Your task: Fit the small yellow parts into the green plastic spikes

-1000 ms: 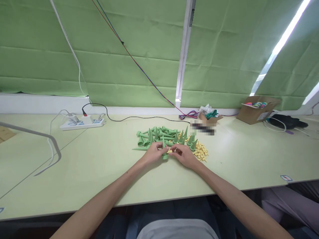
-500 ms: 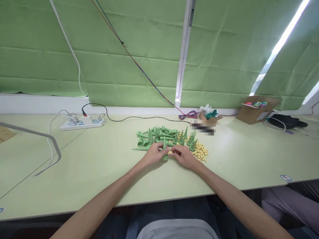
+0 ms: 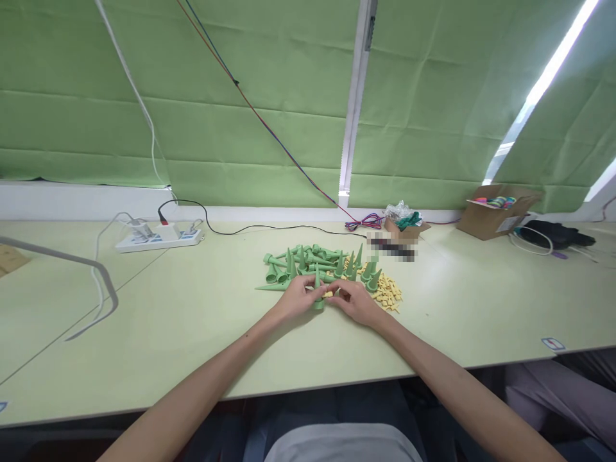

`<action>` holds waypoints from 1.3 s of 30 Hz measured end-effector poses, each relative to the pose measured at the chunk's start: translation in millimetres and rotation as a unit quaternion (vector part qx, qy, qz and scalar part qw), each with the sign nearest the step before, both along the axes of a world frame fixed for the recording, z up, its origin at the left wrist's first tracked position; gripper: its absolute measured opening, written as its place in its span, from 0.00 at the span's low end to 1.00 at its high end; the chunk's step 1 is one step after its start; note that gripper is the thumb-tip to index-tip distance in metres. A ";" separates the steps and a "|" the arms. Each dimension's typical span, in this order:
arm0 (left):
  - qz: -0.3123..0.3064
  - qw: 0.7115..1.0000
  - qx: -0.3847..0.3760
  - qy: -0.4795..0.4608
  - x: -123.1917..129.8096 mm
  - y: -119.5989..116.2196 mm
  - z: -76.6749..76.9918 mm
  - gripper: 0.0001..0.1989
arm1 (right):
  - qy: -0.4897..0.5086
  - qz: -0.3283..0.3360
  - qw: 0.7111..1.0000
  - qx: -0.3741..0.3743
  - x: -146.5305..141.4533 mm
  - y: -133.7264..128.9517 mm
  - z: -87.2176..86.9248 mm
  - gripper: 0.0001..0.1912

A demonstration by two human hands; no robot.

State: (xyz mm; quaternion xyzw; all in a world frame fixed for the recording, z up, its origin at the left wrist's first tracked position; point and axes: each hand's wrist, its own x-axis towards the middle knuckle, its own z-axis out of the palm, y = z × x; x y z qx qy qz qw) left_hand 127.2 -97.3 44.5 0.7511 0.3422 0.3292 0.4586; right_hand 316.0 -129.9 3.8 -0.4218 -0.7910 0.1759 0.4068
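My left hand is closed on a green plastic spike, which stands upright with its point up and its wide end low over the table. A small yellow plastic piece sits at the spike's right side, pinched in the fingertips of my right hand. Whether the piece enters the spike is too small to tell. Just behind my hands lies a heap of green spikes, some upright, others on their sides. A pile of small yellow pieces spreads to the right of my right hand.
A white power strip lies at the back left, its black cable running along the table. Behind the heap are a small open carton and coiled wires. A cardboard box and black bag stand far right.
Both hands stay in nearly the same place, with the green spike and the yellow piece still between them. Only slight finger movement of the right hand shows.
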 end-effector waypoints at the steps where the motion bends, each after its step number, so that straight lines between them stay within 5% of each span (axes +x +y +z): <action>1: 0.001 1.000 0.000 0.000 0.1 -0.2 0.0 0.18 | 0.001 -0.001 1.000 0.001 0.1 0.1 -0.3 0.12; 24: -0.010 0.999 0.027 0.032 -1.4 -1.3 0.4 0.17 | -0.022 0.005 1.000 0.006 -1.8 -1.5 2.5 0.10; 39: -0.014 0.999 -0.048 0.002 -1.0 3.9 -4.6 0.19 | 0.015 -0.006 1.000 0.018 -0.9 0.1 -1.0 0.10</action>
